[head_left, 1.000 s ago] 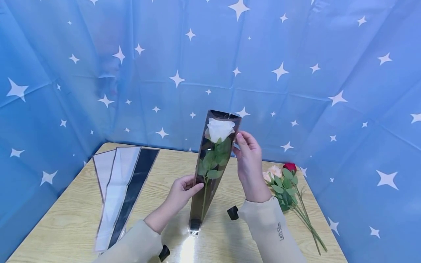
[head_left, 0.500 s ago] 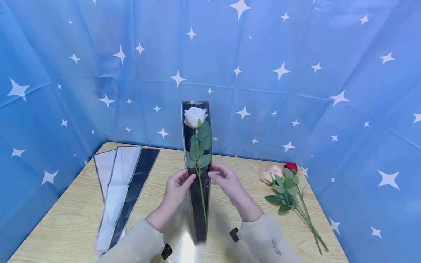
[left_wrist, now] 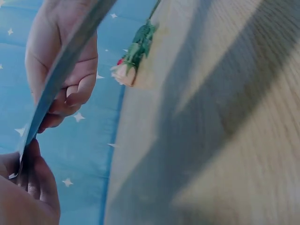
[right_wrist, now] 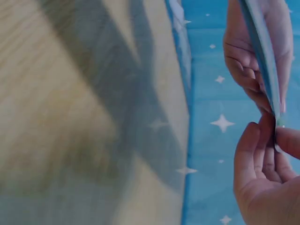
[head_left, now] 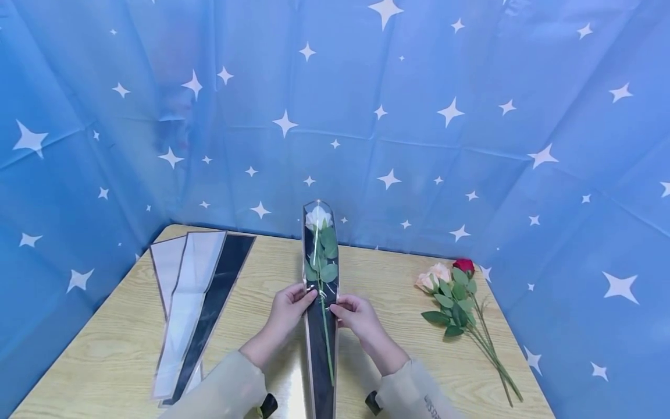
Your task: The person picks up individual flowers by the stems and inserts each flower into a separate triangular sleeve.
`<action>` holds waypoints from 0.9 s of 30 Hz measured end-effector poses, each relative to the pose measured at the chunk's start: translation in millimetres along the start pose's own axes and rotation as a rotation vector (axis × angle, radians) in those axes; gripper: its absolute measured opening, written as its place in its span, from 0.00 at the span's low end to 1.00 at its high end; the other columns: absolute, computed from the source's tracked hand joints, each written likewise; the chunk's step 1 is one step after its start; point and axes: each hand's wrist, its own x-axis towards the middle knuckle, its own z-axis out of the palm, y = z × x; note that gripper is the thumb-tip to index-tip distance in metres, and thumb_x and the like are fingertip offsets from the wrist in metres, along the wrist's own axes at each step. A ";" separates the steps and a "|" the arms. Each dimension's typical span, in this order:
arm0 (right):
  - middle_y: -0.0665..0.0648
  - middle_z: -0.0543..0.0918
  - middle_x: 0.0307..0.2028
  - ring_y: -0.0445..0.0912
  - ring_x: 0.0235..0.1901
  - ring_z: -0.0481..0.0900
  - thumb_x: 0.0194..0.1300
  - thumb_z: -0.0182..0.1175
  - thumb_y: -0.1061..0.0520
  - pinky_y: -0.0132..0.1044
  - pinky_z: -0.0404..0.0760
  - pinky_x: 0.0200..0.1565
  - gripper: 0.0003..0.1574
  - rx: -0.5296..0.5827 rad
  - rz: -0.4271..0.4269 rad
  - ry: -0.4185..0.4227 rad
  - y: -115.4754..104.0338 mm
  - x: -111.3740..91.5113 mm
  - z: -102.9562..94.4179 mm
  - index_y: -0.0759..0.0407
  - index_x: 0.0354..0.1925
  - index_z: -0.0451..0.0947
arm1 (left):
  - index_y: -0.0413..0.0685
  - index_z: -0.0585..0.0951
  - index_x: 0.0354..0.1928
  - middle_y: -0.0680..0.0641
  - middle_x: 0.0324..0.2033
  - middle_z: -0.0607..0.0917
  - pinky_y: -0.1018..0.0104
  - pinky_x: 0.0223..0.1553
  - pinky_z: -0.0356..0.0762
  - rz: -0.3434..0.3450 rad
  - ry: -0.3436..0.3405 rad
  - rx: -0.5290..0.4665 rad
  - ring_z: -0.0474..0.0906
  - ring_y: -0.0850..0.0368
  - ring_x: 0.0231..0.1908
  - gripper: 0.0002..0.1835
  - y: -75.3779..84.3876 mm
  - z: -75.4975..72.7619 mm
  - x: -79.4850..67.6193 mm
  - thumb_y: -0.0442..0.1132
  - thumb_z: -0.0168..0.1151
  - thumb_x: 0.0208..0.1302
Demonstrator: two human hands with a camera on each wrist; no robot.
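A single white rose [head_left: 318, 217] with green leaves and a long stem lies inside a tapered clear-fronted flower sleeve [head_left: 320, 390] with a black back. At its left edge, my left hand [head_left: 285, 314] pinches the sleeve between thumb and fingers. My right hand [head_left: 362, 321] pinches the opposite edge at about the same height. Both wrist views catch the sleeve edge-on as a thin strip [left_wrist: 58, 70], held above the table. In the right wrist view the right fingers [right_wrist: 248, 150] lie behind the sleeve, thumb in front.
Several flat flower sleeves, white [head_left: 183, 314] and black [head_left: 222, 291], lie fanned on the wooden table [head_left: 387, 273] at left. Peach roses [head_left: 433, 277] and a red rose [head_left: 463, 266] lie at right, stems toward the front. A blue starry curtain [head_left: 335, 105] stands behind.
My right hand has come down from the sleeve's upper edge to its middle. The sleeve has turned upright, then lowered and tipped back, its narrow end nearer the front.
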 end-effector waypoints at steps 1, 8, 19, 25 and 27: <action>0.49 0.82 0.28 0.38 0.26 0.78 0.63 0.58 0.65 0.35 0.81 0.33 0.14 0.003 0.003 0.002 2.1 -0.3 -0.2 0.78 0.42 0.73 | 0.31 0.80 0.48 0.37 0.38 0.86 0.75 0.34 0.78 -0.028 -0.005 0.000 0.81 0.66 0.30 0.15 -2.7 0.1 0.8 0.35 0.62 0.62; 0.49 0.81 0.26 0.38 0.25 0.77 0.61 0.59 0.68 0.35 0.81 0.32 0.11 -0.021 0.014 0.066 21.3 6.1 -1.6 0.79 0.39 0.74 | 0.31 0.75 0.55 0.38 0.40 0.86 0.64 0.39 0.81 -0.178 -0.071 0.040 0.82 0.62 0.31 0.22 -16.4 -3.0 2.7 0.38 0.62 0.63; 0.52 0.81 0.22 0.38 0.18 0.76 0.58 0.61 0.67 0.32 0.78 0.24 0.11 -0.039 0.069 0.287 55.5 17.8 -10.1 0.78 0.37 0.76 | 0.28 0.68 0.60 0.37 0.38 0.85 0.61 0.31 0.82 -0.332 -0.319 0.224 0.81 0.58 0.27 0.31 -29.9 -11.4 -11.2 0.33 0.65 0.56; 0.51 0.77 0.19 0.39 0.17 0.77 0.61 0.59 0.66 0.34 0.81 0.23 0.15 0.023 0.178 0.220 63.8 21.4 -15.7 0.77 0.44 0.75 | 0.28 0.73 0.54 0.45 0.27 0.82 0.68 0.24 0.79 -0.318 -0.383 0.345 0.75 0.61 0.20 0.25 -33.2 -14.8 -17.3 0.26 0.65 0.52; 0.52 0.77 0.20 0.40 0.17 0.77 0.61 0.59 0.66 0.34 0.80 0.22 0.17 0.035 0.195 0.184 63.8 21.2 -15.8 0.77 0.47 0.71 | 0.28 0.74 0.54 0.46 0.27 0.82 0.69 0.23 0.78 -0.284 -0.366 0.392 0.76 0.61 0.20 0.25 -33.9 -15.1 -17.0 0.25 0.65 0.51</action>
